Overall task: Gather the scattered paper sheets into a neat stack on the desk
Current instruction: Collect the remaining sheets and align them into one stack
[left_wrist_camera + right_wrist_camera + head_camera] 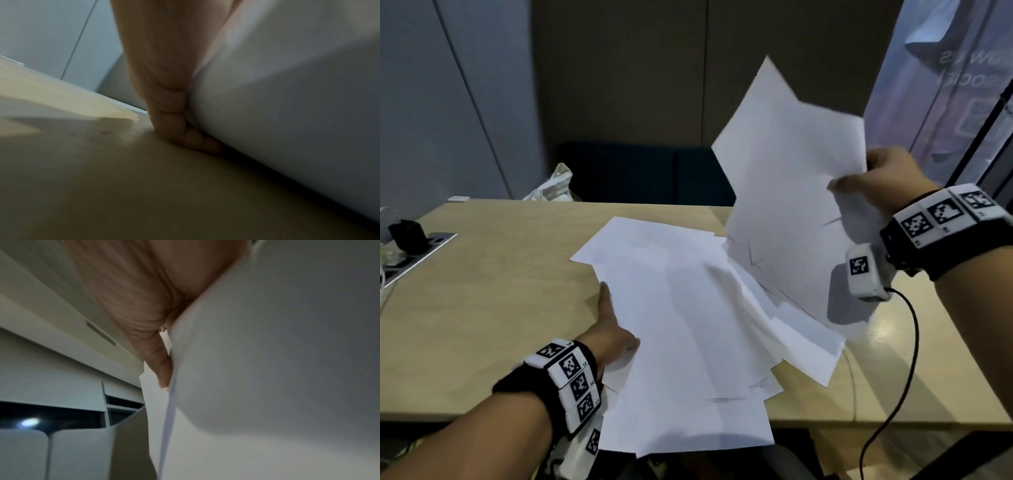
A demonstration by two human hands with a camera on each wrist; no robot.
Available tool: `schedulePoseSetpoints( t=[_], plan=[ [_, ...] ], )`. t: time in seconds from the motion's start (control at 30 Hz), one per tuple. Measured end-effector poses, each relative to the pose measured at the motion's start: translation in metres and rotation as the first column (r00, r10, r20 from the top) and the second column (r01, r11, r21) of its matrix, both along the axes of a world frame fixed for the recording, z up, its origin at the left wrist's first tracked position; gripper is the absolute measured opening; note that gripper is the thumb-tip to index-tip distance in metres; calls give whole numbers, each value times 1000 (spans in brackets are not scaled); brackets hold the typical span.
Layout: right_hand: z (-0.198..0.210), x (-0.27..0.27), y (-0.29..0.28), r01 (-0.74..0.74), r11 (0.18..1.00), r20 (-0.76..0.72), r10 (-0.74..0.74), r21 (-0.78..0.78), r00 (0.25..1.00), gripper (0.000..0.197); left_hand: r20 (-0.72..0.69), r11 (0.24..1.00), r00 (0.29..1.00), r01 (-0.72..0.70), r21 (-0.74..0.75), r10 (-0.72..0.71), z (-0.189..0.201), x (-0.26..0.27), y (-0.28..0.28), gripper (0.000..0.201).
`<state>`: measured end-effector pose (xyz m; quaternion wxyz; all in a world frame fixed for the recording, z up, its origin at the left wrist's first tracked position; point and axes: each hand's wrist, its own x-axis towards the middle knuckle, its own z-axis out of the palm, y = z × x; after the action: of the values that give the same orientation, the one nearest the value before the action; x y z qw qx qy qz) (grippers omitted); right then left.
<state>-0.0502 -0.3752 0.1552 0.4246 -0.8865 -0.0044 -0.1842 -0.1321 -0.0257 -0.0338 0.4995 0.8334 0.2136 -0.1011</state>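
Grey wall panels [448,102] behind, dark bench [640,171] beyond far edge. Light wood desk [482,291] fills middle. White paper sheets [688,325] lie overlapped, uneven, hanging over near edge. Right hand [876,178] pinches raised sheets [791,188], thumb on top. Left hand [613,329] grips pile's left edge. Power strip [417,253] far left on desk.

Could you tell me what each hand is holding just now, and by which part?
The right hand pinches raised paper sheets by their right edge. The left hand grips the paper pile at its left edge.
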Motion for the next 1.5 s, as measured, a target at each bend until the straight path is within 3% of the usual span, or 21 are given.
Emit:
schedulePoseSetpoints(
  t=[0.07, 0.13, 0.23, 0.27, 0.4, 0.5, 0.53, 0.6, 0.67, 0.83, 0.9, 0.93, 1.0, 1.07, 1.17, 1.33, 1.4, 1.5],
  plan=[
    [15, -18, 11, -62, 979, 85, 47, 192, 995, 28, 45, 995, 994, 96, -18, -95, 1, -2, 0, 100],
    [19, -32, 24, -104, 929, 105, 71, 354, 992, 30, 73, 983, 984, 167, -80, -161, -5, -2, 2, 77],
    [-5, -34, 37, -83, 873, 36, 75, 481, 997, 33, 41, 962, 997, 70, -264, -61, -9, 0, 2, 29],
    [-20, -32, 41, -63, 858, -8, 78, 510, 997, 33, 16, 948, 1000, 29, -317, -26, -8, 1, 2, 33],
    [-99, -38, 63, 41, 806, -246, 131, 591, 960, 39, -73, 875, 996, -74, -478, 44, -2, 5, 7, 83],
    [-153, -38, 73, 173, 793, -440, 129, 584, 889, 68, -72, 808, 996, -6, -589, -45, 6, -1, 2, 71],
    [-165, -39, 74, 211, 782, -491, 136, 586, 860, 74, -49, 821, 998, 10, -571, -47, 3, -1, 1, 56],
    [-186, -40, 75, 283, 750, -533, 109, 598, 839, 75, -23, 931, 998, 39, -363, -50, -5, 0, 5, 24],
    [-199, -43, 74, 279, 720, -505, 115, 636, 855, 65, -42, 988, 998, 49, -144, -56, -13, 3, 8, 40],
    [-192, -45, 56, 319, 779, -559, 47, 540, 828, 9, -78, 996, 994, 81, 28, -78, -21, 11, 12, 39],
    [-189, -46, 47, 299, 757, -584, 132, 581, 801, 15, -72, 995, 992, 96, -39, -99, -23, 16, 15, 37],
    [-187, -47, 44, 270, 755, -594, 191, 597, 781, 19, -66, 991, 995, 73, -116, -81, -25, 17, 16, 50],
    [-185, -49, 39, 199, 793, -620, 264, 576, 739, 24, -66, 979, 997, 36, -199, -50, -38, 23, 22, 97],
    [-181, -47, 33, 140, 849, -620, 250, 510, 744, 27, -58, 975, 998, 20, -223, -33, -38, 21, 21, 121],
    [-167, -44, 23, 74, 905, -549, 188, 419, 815, 27, -16, 972, 1000, -1, -236, -3, -24, 14, 14, 102],
    [-142, -37, 12, 44, 941, -495, 136, 336, 858, 28, 35, 972, 995, -83, -219, 93, -27, 12, 10, 33],
    [-131, -30, 8, 104, 940, -425, 47, 326, 904, 29, 50, 978, 993, -96, -184, 107, -26, 8, 7, 32],
    [-111, -23, 3, 154, 960, -248, -94, 234, 964, 14, 49, 983, 995, -82, -167, 92, -27, 8, 9, 29]
  ],
)
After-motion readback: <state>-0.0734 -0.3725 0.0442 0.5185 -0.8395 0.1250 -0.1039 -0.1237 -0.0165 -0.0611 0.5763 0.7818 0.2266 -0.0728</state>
